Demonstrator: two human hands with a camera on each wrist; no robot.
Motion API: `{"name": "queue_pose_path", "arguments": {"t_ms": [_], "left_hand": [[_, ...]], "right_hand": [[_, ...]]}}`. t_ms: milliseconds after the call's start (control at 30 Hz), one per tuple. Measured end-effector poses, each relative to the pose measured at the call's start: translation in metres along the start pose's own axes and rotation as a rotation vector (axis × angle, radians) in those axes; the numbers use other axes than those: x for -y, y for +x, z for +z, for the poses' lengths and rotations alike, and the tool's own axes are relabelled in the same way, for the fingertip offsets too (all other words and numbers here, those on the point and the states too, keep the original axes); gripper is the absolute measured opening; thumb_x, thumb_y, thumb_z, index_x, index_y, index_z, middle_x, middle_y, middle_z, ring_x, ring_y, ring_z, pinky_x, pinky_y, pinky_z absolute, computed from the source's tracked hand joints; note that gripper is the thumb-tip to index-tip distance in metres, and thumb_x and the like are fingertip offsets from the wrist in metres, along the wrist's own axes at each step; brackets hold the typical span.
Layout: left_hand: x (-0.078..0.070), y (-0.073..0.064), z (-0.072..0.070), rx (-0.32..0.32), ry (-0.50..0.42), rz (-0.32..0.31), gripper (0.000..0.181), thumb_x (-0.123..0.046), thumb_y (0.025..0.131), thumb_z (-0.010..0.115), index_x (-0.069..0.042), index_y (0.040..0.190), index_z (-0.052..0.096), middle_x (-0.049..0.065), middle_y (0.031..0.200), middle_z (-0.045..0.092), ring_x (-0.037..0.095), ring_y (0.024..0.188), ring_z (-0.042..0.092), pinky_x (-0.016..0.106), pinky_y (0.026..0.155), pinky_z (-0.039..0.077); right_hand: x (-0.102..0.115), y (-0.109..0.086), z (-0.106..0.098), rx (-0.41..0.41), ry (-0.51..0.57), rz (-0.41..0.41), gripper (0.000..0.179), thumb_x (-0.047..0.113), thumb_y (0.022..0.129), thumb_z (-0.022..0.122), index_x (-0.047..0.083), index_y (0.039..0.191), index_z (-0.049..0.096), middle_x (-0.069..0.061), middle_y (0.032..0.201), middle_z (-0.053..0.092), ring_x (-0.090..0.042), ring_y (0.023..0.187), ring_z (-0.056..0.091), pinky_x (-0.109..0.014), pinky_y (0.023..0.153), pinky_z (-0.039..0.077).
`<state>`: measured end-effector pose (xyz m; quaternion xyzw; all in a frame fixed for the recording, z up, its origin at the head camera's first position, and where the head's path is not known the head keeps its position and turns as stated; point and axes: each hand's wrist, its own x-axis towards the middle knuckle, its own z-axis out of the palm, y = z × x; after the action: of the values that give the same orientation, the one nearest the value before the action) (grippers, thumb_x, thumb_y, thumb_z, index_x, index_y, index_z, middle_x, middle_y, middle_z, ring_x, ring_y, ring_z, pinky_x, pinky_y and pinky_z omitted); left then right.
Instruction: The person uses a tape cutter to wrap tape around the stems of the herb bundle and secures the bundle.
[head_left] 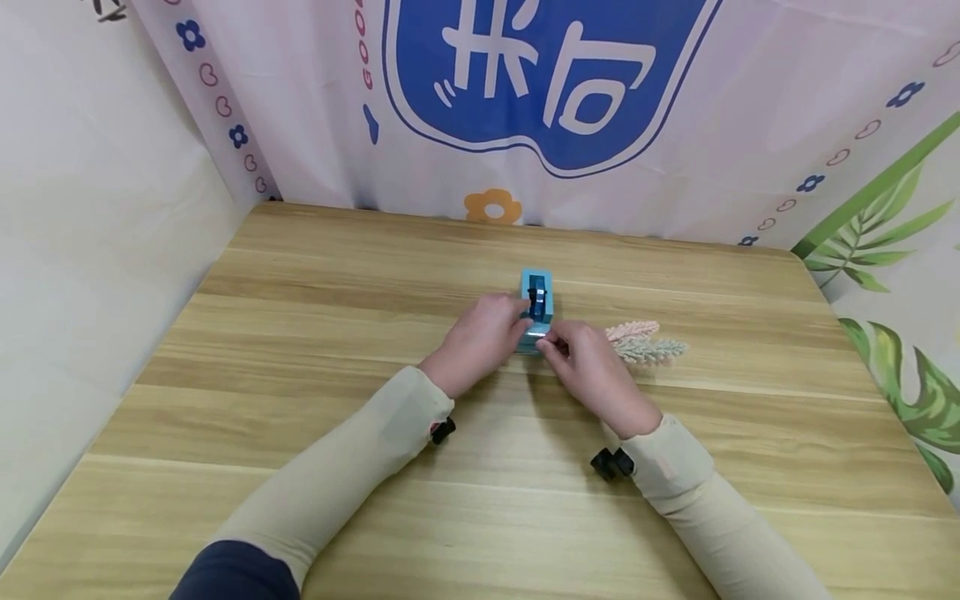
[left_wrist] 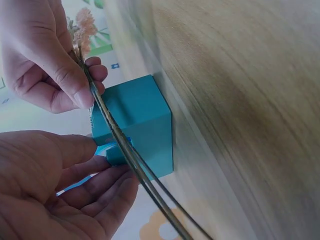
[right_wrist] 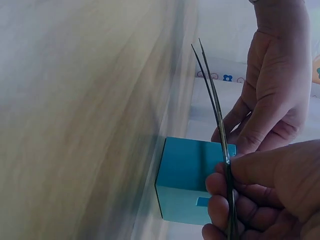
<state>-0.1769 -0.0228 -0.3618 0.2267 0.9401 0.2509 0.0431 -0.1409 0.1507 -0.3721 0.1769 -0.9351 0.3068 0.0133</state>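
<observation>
A teal tape dispenser (head_left: 547,310) stands on the table in the head view, with a tape roll (head_left: 539,293) in its top. My left hand (head_left: 483,340) holds the dispenser, thumb and fingers on either side of its roll section. Between the thumb and fingers of my right hand (head_left: 594,371) are the thin stems (left_wrist: 117,131) of artificial flowers. Those stems slant across the dispenser's front in the left wrist view. The pink flower head (head_left: 633,330) and pale green flower head (head_left: 651,351) extend rightward past my right hand. Part of the dispenser is hidden by my fingers.
The wood-grain table (head_left: 285,333) stretches out on all sides of the dispenser. A printed curtain (head_left: 315,150) hangs along its back edge. Black wrist cameras (head_left: 612,463) are strapped at both cuffs, close over the tabletop.
</observation>
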Motion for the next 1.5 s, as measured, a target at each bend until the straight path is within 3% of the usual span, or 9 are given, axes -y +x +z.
{"name": "queue_pose_path", "arguments": {"t_ms": [467,667,800,867,967,1067,1133,1300,1500], "left_hand": [[-0.002,0.002,-0.001,0.012,-0.002,-0.003,0.033,-0.019,0.108,0.058,-0.002,0.136,0.068,0.013,0.121,0.073,0.018,0.091,0.063,0.032,0.082,0.056],[-0.002,0.003,-0.001,-0.004,0.013,0.015,0.029,-0.018,0.108,0.058,-0.002,0.13,0.07,0.012,0.113,0.074,0.018,0.087,0.061,0.032,0.079,0.053],[-0.002,-0.002,-0.001,-0.02,0.003,0.007,0.031,-0.018,0.108,0.059,-0.002,0.133,0.069,0.012,0.117,0.074,0.02,0.091,0.064,0.033,0.083,0.057],[-0.002,-0.007,-0.001,-0.05,-0.007,0.007,0.034,-0.019,0.108,0.06,-0.003,0.136,0.068,0.013,0.125,0.073,0.02,0.099,0.067,0.034,0.09,0.059],[-0.002,-0.017,-0.001,-0.128,-0.034,0.035,0.031,-0.018,0.108,0.059,-0.003,0.133,0.069,0.012,0.123,0.073,0.021,0.099,0.069,0.035,0.089,0.061],[-0.002,-0.028,0.001,-0.209,-0.058,0.098,0.025,-0.015,0.107,0.059,-0.002,0.124,0.073,0.011,0.113,0.074,0.019,0.089,0.069,0.033,0.08,0.061],[-0.002,-0.033,0.002,-0.23,-0.071,0.143,0.022,-0.014,0.107,0.06,-0.002,0.119,0.075,0.01,0.107,0.075,0.016,0.083,0.067,0.03,0.074,0.059],[-0.001,-0.038,0.003,-0.168,-0.087,0.193,0.019,-0.017,0.106,0.063,-0.007,0.109,0.078,0.005,0.098,0.076,0.011,0.078,0.062,0.027,0.069,0.054],[0.002,-0.038,0.003,-0.083,-0.096,0.207,0.017,-0.017,0.104,0.066,-0.007,0.106,0.081,0.003,0.096,0.077,0.012,0.082,0.065,0.029,0.076,0.057]], "right_hand": [[-0.003,-0.003,0.001,0.012,-0.031,-0.041,0.019,0.01,0.102,0.067,0.004,0.084,0.066,-0.007,0.078,0.061,-0.015,0.068,0.05,-0.027,0.062,0.042],[0.002,-0.003,-0.002,0.01,-0.022,-0.048,0.023,0.015,0.104,0.065,0.005,0.084,0.065,-0.004,0.075,0.056,-0.015,0.067,0.048,-0.028,0.062,0.041],[0.005,-0.002,-0.003,-0.001,-0.011,-0.055,0.021,0.015,0.104,0.066,0.004,0.087,0.068,-0.004,0.077,0.061,-0.016,0.07,0.051,-0.029,0.065,0.044],[0.005,-0.004,-0.004,-0.016,-0.014,-0.056,0.02,0.015,0.104,0.066,0.003,0.088,0.069,-0.004,0.079,0.063,-0.016,0.071,0.052,-0.03,0.067,0.045],[0.006,-0.006,-0.004,-0.044,-0.012,-0.066,0.019,0.015,0.104,0.067,0.004,0.089,0.07,-0.005,0.082,0.067,-0.016,0.074,0.055,-0.032,0.07,0.047],[0.006,-0.009,-0.004,-0.07,-0.006,-0.078,0.018,0.015,0.103,0.067,0.003,0.09,0.072,-0.005,0.085,0.069,-0.017,0.077,0.058,-0.033,0.072,0.05],[0.007,-0.01,-0.005,-0.088,0.001,-0.08,0.018,0.015,0.103,0.067,0.003,0.091,0.073,-0.006,0.086,0.071,-0.017,0.079,0.06,-0.034,0.074,0.051],[0.009,-0.014,-0.006,-0.101,0.01,-0.062,0.018,0.017,0.104,0.067,0.003,0.096,0.076,-0.007,0.092,0.074,-0.019,0.084,0.065,-0.038,0.077,0.056],[0.008,-0.018,-0.007,-0.1,-0.023,-0.053,0.02,0.019,0.105,0.065,0.005,0.098,0.078,-0.007,0.095,0.076,-0.019,0.084,0.068,-0.038,0.076,0.057]]}}
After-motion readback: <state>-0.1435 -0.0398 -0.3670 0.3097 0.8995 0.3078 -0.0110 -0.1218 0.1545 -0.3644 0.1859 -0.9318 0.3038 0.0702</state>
